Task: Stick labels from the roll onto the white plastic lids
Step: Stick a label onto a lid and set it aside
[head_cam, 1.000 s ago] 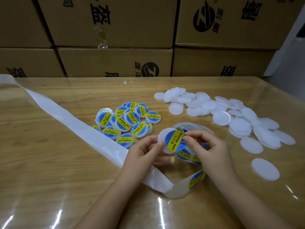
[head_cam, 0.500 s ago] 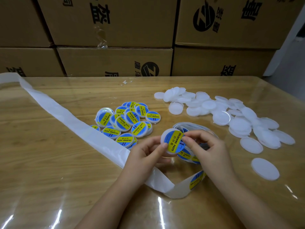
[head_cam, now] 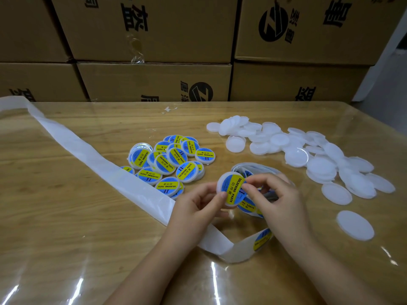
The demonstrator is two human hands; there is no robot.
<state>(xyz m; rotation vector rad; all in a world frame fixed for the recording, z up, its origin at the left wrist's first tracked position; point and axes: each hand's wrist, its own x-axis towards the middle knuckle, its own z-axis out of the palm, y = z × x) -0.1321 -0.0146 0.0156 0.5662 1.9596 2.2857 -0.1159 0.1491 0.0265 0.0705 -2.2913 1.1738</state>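
My left hand (head_cam: 196,205) holds a white plastic lid (head_cam: 230,189) tilted up, thumb on its lower edge. A blue and yellow label covers the lid's face. My right hand (head_cam: 273,194) pinches the lid's right edge, fingertips on the label. Just behind and below the lid sits the label roll (head_cam: 251,205), partly hidden by my right hand. Its empty white backing strip (head_cam: 92,164) trails left across the table. A pile of labelled lids (head_cam: 169,161) lies to the left, and plain white lids (head_cam: 297,148) are spread to the right.
The wooden table (head_cam: 66,227) has a glossy clear cover. Stacked cardboard boxes (head_cam: 154,80) line its far edge. One plain lid (head_cam: 355,225) lies apart at the near right. A loop of backing with one label (head_cam: 262,237) curls near my wrists.
The label went from half overlapping the lid to sitting centred on its face. My right fingers moved onto the lid's right edge. The lid tilted slightly more upright.
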